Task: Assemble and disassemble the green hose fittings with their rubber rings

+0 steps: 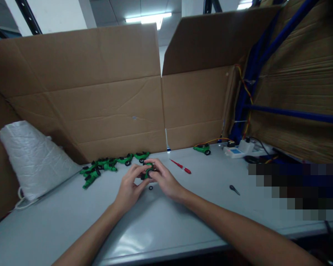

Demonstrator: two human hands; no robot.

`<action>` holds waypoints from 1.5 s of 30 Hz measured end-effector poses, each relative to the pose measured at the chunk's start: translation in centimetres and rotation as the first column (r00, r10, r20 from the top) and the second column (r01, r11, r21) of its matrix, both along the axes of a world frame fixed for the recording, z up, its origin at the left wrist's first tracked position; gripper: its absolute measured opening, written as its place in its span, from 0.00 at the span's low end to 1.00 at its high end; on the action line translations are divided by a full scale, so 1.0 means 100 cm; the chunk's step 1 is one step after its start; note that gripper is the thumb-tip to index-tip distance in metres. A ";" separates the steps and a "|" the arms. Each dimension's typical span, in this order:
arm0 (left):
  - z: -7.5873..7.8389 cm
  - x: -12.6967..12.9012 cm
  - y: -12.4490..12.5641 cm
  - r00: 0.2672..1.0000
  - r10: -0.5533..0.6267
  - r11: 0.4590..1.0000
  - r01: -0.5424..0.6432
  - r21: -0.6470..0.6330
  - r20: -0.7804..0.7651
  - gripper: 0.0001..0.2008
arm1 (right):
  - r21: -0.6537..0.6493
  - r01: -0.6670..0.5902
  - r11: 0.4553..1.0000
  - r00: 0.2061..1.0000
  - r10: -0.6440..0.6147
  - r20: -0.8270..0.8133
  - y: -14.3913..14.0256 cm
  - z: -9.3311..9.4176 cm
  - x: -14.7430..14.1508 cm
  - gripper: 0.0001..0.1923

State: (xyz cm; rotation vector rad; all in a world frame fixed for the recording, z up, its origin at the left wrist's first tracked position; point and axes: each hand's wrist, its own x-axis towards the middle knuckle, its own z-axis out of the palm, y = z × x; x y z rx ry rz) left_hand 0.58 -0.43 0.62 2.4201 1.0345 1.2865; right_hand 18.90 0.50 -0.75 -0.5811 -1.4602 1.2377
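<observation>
Both hands meet over the white table around a small green toy vehicle (149, 172) with black wheels. My left hand (130, 186) pinches it from the left, thumb low and fingers on top. From the other side, my right hand (166, 180) grips it too, its thumb against a black wheel. Fingers hide much of the toy. A small black ring (151, 188) lies on the table just below the hands. To their right rests a red screwdriver (180, 166) with a clear-and-red handle.
Several similar green toys (107, 164) lie grouped at the back left; another green toy (202, 149) is at the back right. A white wrapped bundle (36, 159) leans at left. A small dark tool (234, 190) and a power strip (238, 150) are at right. Cardboard walls (113, 99) stand behind.
</observation>
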 end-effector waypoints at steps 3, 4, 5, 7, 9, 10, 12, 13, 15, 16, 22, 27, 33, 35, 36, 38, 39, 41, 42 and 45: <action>-0.003 -0.001 0.001 0.999 0.013 1.000 -0.013 -0.020 0.033 0.17 | -0.015 -0.046 0.999 0.999 0.046 -0.019 -0.001 -0.001 -0.001 0.24; -0.004 -0.002 0.002 0.999 0.016 1.000 -0.015 -0.027 0.041 0.17 | -0.024 -0.052 0.998 0.998 0.051 -0.024 -0.001 -0.002 -0.002 0.25; -0.005 -0.002 0.002 0.999 0.019 0.999 -0.018 -0.032 0.047 0.17 | -0.036 -0.053 0.998 0.998 0.052 -0.030 -0.001 -0.004 -0.003 0.26; -0.005 -0.002 0.002 0.998 0.025 0.999 -0.024 -0.035 0.049 0.17 | -0.060 -0.048 0.997 0.998 0.045 -0.045 0.000 -0.007 -0.004 0.28; -0.004 -0.002 0.001 0.998 0.033 0.999 -0.032 -0.012 0.044 0.17 | -0.072 -0.031 0.997 0.999 0.028 -0.042 0.000 -0.007 -0.004 0.28; -0.003 -0.001 0.001 0.998 0.040 0.999 -0.040 0.011 0.038 0.17 | -0.070 -0.016 0.997 0.999 0.014 -0.030 0.000 -0.006 -0.003 0.27; 0.000 -0.001 0.000 0.998 0.063 0.995 -0.065 0.078 0.018 0.18 | -0.048 0.013 0.999 1.000 -0.013 0.006 -0.001 -0.002 -0.001 0.25; 0.001 -0.001 0.000 0.997 0.078 0.990 -0.078 0.113 0.006 0.18 | -0.032 0.023 0.999 1.000 -0.022 0.022 -0.001 0.000 0.000 0.24; 0.003 -0.001 -0.001 0.994 0.103 0.981 -0.099 0.168 -0.020 0.19 | -0.011 0.030 0.999 0.999 -0.029 0.046 -0.001 0.002 0.002 0.24; 0.003 -0.001 0.000 0.993 0.110 0.977 -0.103 0.188 -0.030 0.19 | -0.004 0.031 1.000 0.998 -0.030 0.054 -0.001 0.002 0.002 0.24; 0.001 -0.003 0.001 0.986 0.135 0.959 -0.106 0.262 -0.096 0.20 | 0.052 0.044 0.998 0.995 -0.048 0.087 0.005 -0.007 0.000 0.25; 0.002 -0.002 -0.001 0.978 0.156 0.944 -0.106 0.313 -0.137 0.19 | 0.077 0.011 0.997 0.995 -0.018 0.097 0.005 -0.007 0.000 0.28; 0.000 -0.002 0.001 0.972 0.168 0.931 -0.102 0.351 -0.162 0.19 | 0.122 0.001 0.992 0.995 -0.014 0.101 0.006 -0.013 -0.003 0.29; -0.002 -0.003 0.003 0.974 0.158 0.929 -0.091 0.359 -0.163 0.18 | 0.138 0.004 0.990 0.994 -0.019 0.108 0.007 -0.016 -0.004 0.28; -0.003 -0.003 0.003 0.974 0.153 0.929 -0.085 0.360 -0.165 0.18 | 0.145 0.004 0.989 0.994 -0.020 0.111 0.007 -0.017 -0.005 0.28; -0.004 -0.003 0.003 0.974 0.144 0.929 -0.073 0.363 -0.172 0.18 | 0.155 0.004 0.988 0.993 -0.023 0.117 0.007 -0.017 -0.005 0.27; -0.004 -0.003 0.003 0.974 0.140 0.929 -0.067 0.365 -0.178 0.19 | 0.159 0.007 0.987 0.993 -0.026 0.119 0.006 -0.017 -0.005 0.27; -0.003 -0.003 0.002 0.973 0.130 0.928 -0.052 0.370 -0.190 0.18 | 0.166 0.013 0.986 0.993 -0.033 0.117 0.005 -0.014 -0.005 0.26; -0.003 -0.003 0.002 0.974 0.124 0.927 -0.045 0.372 -0.192 0.18 | 0.170 0.016 0.985 0.993 -0.036 0.114 0.005 -0.013 -0.005 0.26; -0.003 -0.004 0.002 0.976 0.111 0.926 -0.033 0.376 -0.190 0.17 | 0.180 0.023 0.983 0.993 -0.044 0.113 0.004 -0.010 -0.005 0.25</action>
